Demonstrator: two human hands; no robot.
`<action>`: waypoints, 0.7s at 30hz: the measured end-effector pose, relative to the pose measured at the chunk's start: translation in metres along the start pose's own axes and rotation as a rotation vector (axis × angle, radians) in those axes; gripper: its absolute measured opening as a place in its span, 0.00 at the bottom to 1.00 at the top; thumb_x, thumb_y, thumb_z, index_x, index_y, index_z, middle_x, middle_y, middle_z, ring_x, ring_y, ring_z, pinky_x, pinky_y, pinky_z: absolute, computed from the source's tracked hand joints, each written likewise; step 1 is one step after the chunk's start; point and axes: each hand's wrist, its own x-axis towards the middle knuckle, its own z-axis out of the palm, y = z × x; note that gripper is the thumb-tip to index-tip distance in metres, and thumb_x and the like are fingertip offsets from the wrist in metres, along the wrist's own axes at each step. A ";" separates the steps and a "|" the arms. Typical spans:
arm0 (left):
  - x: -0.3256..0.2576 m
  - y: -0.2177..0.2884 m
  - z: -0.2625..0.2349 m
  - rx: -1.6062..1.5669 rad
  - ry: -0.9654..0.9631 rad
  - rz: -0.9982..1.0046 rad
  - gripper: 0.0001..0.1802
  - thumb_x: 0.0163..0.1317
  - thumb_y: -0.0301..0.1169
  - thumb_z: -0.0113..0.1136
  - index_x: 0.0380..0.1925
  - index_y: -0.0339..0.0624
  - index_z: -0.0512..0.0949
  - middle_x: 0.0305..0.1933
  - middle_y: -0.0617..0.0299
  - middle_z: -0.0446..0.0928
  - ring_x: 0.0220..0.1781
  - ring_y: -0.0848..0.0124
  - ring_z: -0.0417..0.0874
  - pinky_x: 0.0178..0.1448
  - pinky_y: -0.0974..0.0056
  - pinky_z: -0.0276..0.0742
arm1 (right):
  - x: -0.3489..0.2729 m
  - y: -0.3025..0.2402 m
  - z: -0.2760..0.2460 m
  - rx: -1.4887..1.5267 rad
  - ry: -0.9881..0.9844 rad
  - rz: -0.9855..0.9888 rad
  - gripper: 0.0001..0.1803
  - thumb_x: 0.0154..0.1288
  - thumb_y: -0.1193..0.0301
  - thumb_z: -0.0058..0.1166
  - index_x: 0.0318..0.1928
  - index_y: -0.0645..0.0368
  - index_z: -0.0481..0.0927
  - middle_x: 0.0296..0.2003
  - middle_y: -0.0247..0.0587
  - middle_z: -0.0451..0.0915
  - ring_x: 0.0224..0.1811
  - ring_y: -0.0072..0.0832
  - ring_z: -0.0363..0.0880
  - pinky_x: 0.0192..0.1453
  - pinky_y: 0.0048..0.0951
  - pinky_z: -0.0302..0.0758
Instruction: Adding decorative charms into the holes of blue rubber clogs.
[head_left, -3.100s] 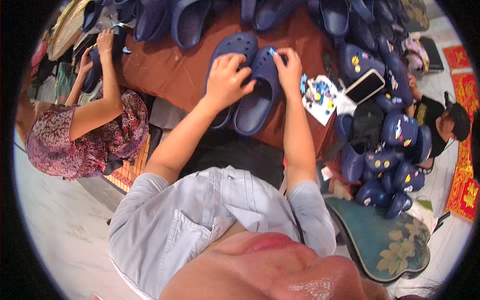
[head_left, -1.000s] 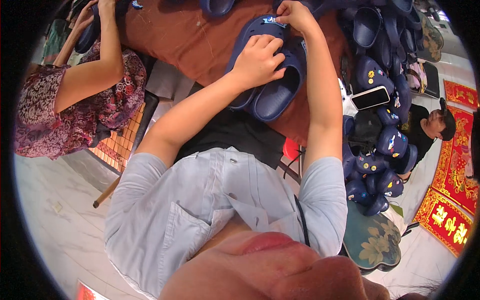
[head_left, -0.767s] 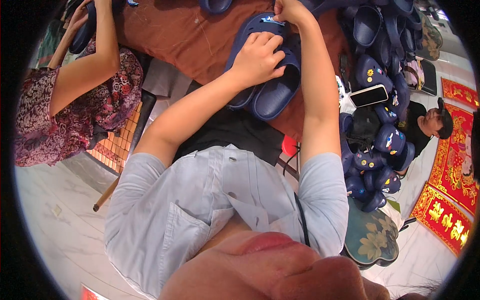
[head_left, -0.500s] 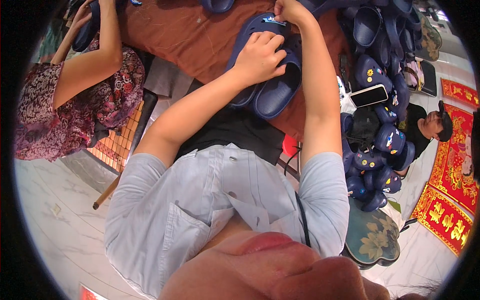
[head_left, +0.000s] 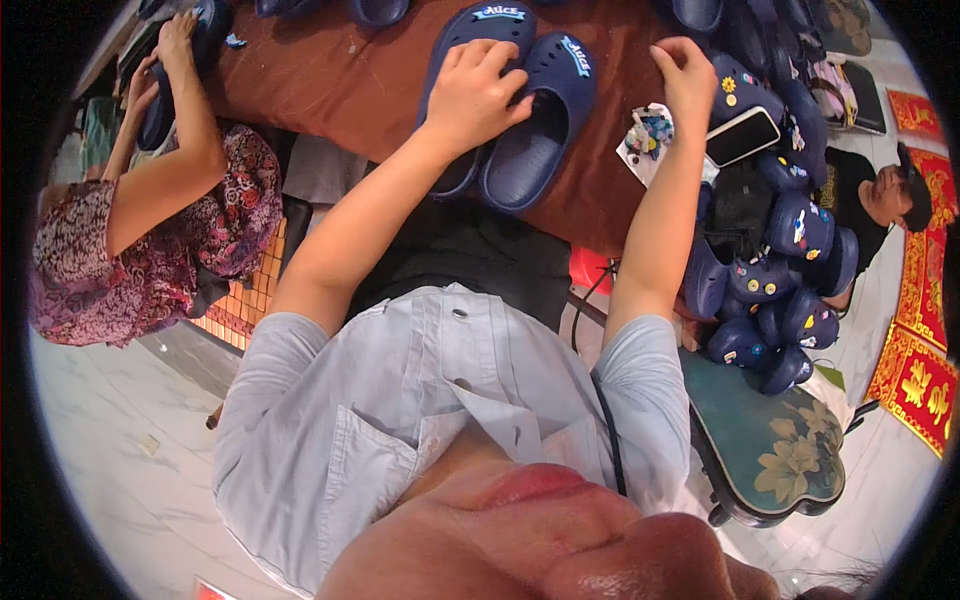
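A pair of navy clogs lies side by side on the brown cloth in front of me. The left clog and the right clog each carry a light-blue charm with white lettering on the toe. My left hand is closed over the left clog, its thumb reaching to the right clog's opening. To the right, my right hand is raised off the clogs, thumb and forefinger bent close together; anything between them is too small to make out. Just below it, a heap of small charms sits on white paper.
A phone lies right of the charms, beside a pile of decorated navy clogs. More clogs stand along the far side of the brown cloth. At left, a person's hands hold a clog. A flower-patterned stool stands lower right.
My right hand has left the clog's toe and moved right, beside the charms. My left hand stays on the clogs. The right clog's charm, covered before, now shows.
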 end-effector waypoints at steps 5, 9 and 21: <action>0.001 0.000 0.000 0.029 -0.012 0.010 0.13 0.44 0.39 0.72 0.32 0.51 0.84 0.49 0.66 0.78 0.53 0.62 0.78 0.55 0.55 0.71 | -0.026 0.048 -0.029 -0.147 0.003 0.166 0.08 0.57 0.70 0.66 0.36 0.59 0.85 0.30 0.43 0.86 0.34 0.34 0.85 0.41 0.33 0.78; 0.002 0.002 0.001 0.065 0.001 0.016 0.13 0.44 0.38 0.73 0.32 0.51 0.84 0.48 0.66 0.79 0.52 0.63 0.78 0.54 0.56 0.72 | -0.040 0.048 -0.019 -0.415 -0.089 0.291 0.12 0.55 0.62 0.67 0.36 0.55 0.86 0.34 0.49 0.86 0.40 0.47 0.85 0.45 0.42 0.78; 0.004 0.002 0.002 0.088 0.012 0.035 0.14 0.43 0.37 0.73 0.32 0.50 0.84 0.47 0.65 0.79 0.51 0.62 0.79 0.52 0.58 0.72 | -0.057 0.055 -0.009 -0.403 -0.090 0.409 0.12 0.57 0.65 0.65 0.41 0.53 0.86 0.38 0.51 0.86 0.45 0.49 0.85 0.50 0.44 0.78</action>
